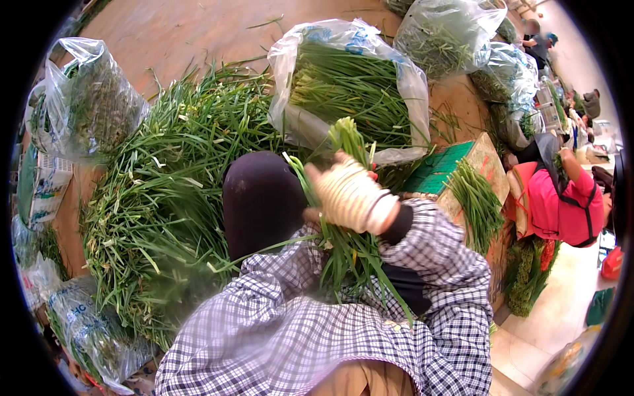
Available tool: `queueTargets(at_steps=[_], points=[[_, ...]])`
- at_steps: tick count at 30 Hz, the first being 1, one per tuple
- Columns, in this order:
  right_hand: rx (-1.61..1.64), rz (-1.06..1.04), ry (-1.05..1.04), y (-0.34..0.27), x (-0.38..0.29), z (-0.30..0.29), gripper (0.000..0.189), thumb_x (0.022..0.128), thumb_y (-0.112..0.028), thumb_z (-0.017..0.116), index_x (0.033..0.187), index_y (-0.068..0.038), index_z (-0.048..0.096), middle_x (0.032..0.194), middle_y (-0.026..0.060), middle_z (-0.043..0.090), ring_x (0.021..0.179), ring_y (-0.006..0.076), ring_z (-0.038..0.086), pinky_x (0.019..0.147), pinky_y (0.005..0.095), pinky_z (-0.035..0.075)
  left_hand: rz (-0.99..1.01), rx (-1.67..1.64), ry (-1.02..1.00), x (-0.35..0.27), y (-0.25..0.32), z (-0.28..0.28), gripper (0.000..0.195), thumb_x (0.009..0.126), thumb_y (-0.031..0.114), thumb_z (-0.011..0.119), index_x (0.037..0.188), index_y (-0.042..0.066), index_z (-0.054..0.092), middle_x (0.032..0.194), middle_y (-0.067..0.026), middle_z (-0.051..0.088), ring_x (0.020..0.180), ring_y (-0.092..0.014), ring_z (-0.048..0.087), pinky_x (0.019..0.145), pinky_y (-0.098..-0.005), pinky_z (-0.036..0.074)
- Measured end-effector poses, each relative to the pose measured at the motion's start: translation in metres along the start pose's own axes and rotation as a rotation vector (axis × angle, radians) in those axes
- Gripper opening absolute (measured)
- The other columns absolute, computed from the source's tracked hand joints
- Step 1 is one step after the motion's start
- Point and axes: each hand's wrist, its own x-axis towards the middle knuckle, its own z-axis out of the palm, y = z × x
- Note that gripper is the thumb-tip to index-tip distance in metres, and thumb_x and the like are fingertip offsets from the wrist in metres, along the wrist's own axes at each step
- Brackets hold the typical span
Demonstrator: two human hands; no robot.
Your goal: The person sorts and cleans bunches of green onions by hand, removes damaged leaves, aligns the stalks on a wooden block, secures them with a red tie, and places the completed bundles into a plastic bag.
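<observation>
My right hand [355, 192] is wrapped across the palm in several pale bands that look like rubber bands. It is closed around a bunch of garlic chives [348, 134], pale cut ends up and green leaves hanging over my lap. The hand is slightly blurred. Of my left hand [311, 215] only a little shows, low beside the bunch; the rest is hidden behind stalks and my right hand, so its grip is unclear. A few loose stalks [297, 171] stick out to the left of the bunch. My dark-covered knee [263, 200] rises just left of the hands.
Loose chives [183, 163] are heaped at left. Ahead stands an open plastic bag [418, 106] of chives. A green-topped block [441, 168] with a chive bunch [475, 205] against it is at right. Filled bags [99, 99] line the edges. A person in pink [559, 203] sits at right.
</observation>
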Motion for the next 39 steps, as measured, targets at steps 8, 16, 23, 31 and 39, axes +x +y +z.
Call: queueTargets(at_steps=[8,16,23,31,39], points=[[1.242,0.432,0.528,-0.008,-0.048,0.021,0.05,0.083,0.006,0.055,0.132,-0.001,0.048,0.114,0.008,0.063,0.108,0.0157,0.058,0.092,0.0268,0.046,-0.199,0.123,0.196,0.003,0.038,-0.02,0.037,0.089,0.023,0.059,0.117,-0.001,0.058,0.099,-0.0127,0.067,0.08,-0.023,0.066,0.073,-0.0355,0.055],[1.263,0.361,0.801,0.019,-0.09,0.058,0.05,0.09,-0.002,0.052,0.139,0.001,0.04,0.117,0.0131,0.063,0.105,0.0198,0.061,0.09,0.0285,0.048,-0.738,-0.216,-0.02,0.01,0.068,0.026,0.046,0.09,0.03,0.06,0.129,0.008,0.054,0.122,-0.0095,0.062,0.107,-0.022,0.061,0.095,-0.0381,0.049],[0.295,0.735,0.33,0.006,-0.098,0.052,0.068,0.08,-0.016,0.063,0.14,0.0,0.034,0.077,0.0208,0.064,0.068,0.0367,0.063,0.06,0.0443,0.05,-0.478,0.33,-0.182,0.007,0.065,0.037,0.05,0.08,0.003,0.066,0.128,0.004,0.053,0.118,-0.0067,0.062,0.106,-0.019,0.059,0.092,-0.0318,0.048],[1.343,0.58,0.928,0.102,-0.117,0.012,0.031,0.091,-0.023,0.062,0.111,0.0,0.063,0.091,0.0082,0.069,0.084,0.0124,0.062,0.076,0.0251,0.049,-0.692,0.212,-0.254,0.006,0.074,0.05,0.05,0.073,-0.006,0.067,0.121,0.001,0.057,0.112,-0.0119,0.065,0.096,-0.023,0.064,0.085,-0.0349,0.053],[1.631,0.401,1.061,0.083,-0.091,0.013,0.022,0.09,-0.025,0.064,0.099,-0.007,0.071,0.092,0.0001,0.068,0.086,0.0096,0.058,0.077,0.0251,0.046,-0.676,0.036,-0.27,0.008,0.072,0.052,0.083,0.07,-0.002,0.066,0.145,0.009,0.032,0.118,-0.0116,0.061,0.102,-0.022,0.061,0.091,-0.0342,0.049]])
